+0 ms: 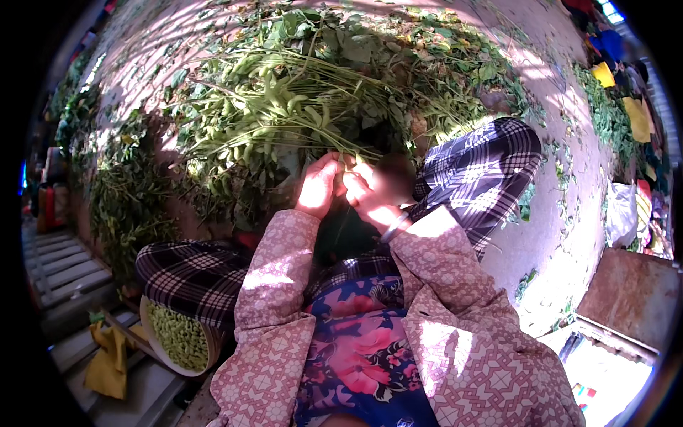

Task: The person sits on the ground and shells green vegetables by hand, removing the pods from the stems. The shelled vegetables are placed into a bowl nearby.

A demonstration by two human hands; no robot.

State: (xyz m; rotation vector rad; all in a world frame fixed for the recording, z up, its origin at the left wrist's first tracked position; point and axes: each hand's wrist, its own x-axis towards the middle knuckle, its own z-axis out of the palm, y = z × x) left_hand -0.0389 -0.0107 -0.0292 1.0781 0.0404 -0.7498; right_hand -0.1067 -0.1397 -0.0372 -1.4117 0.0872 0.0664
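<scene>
My left hand and my right hand meet in front of my crossed legs, fingertips close together. A small green bean pod is pinched between them; the fingers hide part of it. A bracelet circles my right wrist. Just beyond my hands lies a heap of cut bean plants, with plump green pods on thin stems. By my left knee stands a pale round tub holding many loose green beans. A blurred patch covers what lies right beside my right hand.
Stripped stalks and leaves lie piled to the left. Scattered leaves litter the sunlit floor. A yellow cloth lies near slats at lower left. At right are a white plastic bag and a rusty metal sheet.
</scene>
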